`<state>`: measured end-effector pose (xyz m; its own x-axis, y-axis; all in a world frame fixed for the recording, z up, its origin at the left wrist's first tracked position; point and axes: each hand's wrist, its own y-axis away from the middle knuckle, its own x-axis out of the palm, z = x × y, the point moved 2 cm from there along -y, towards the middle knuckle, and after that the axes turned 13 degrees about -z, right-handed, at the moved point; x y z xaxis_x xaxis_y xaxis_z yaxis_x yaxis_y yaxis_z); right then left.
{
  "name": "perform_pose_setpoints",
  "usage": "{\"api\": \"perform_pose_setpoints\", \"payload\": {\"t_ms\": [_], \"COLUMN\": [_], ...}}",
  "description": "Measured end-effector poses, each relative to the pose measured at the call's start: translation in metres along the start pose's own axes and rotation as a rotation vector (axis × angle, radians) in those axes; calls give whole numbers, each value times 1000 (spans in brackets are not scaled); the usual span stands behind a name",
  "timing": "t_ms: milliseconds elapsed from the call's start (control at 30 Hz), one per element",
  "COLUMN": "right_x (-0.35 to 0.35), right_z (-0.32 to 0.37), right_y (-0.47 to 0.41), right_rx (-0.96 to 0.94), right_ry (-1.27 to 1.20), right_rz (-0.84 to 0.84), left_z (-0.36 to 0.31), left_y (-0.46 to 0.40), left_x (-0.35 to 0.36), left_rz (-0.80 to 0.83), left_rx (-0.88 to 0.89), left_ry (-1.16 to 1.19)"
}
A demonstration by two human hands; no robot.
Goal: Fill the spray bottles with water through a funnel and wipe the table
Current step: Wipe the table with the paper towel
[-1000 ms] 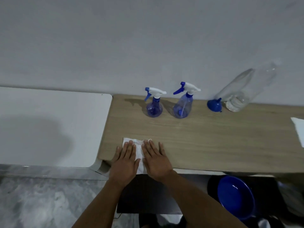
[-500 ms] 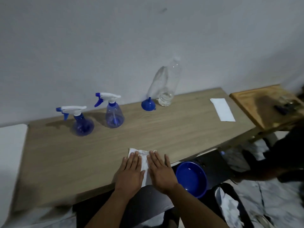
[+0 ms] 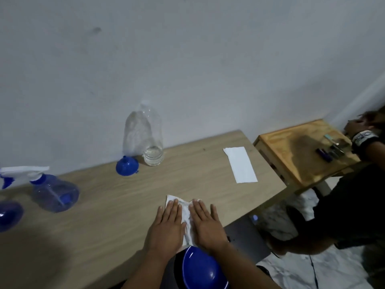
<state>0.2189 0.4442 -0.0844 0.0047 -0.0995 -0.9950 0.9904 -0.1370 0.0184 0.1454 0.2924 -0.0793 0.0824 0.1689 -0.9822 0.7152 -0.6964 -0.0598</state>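
The head camera looks forward and down, close above the table [image 3: 116,207], toward the wall [image 3: 187,69].

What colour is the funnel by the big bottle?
Blue. The funnel sits wide end down beside the clear bottle, seen in the head view.

Blue bowl [image 3: 203,270] below near table edge, open side up, partly cut off by bottom of frame. Flat white paper sheet [image 3: 240,164] lying well right of centre, near far right corner of tabletop. Smaller wooden side table [image 3: 295,151] just beyond that corner, lower and more orange in tone; several small dark items [image 3: 331,150] on it, too blurred to identify. Second person at right edge in dark clothing [image 3: 350,209], one raised hand [image 3: 354,127] with dark wristband [image 3: 363,138]. Plain grey-white wall [image 3: 187,69] behind. Pale marbled floor [image 3: 302,270] at lower right, thin dark cable [image 3: 312,270] across it.
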Motion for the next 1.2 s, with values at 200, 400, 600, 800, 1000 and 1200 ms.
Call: {"api": "perform_pose_setpoints", "payload": {"t_ms": [200,400,600,800,1000,1200], "right_x": [-7,-9,-26,2,0,-7], "right_z": [-28,-40,-43,-10,8,46], "right_y": [-86,-173,-166,-138,-98,-34], "right_rx": [-57,-110,-86,-147,-76,40], "right_ry": [-122,-198,-426,-136,-138,-164], "right_rz": [-16,-116,-378,-63,-46,-18], "left_z": [16,38,52,60,49,35], "left_y": [-71,-126,-110,-95,-56,1], "left_x": [7,6,-7,-3,-10,-20], "left_rz": [-58,-68,-143,-9,56,98], "left_rx": [-134,-250,-186,-109,-121,-41], "left_ry": [-58,-109,-131,-134,-106,-185]}}
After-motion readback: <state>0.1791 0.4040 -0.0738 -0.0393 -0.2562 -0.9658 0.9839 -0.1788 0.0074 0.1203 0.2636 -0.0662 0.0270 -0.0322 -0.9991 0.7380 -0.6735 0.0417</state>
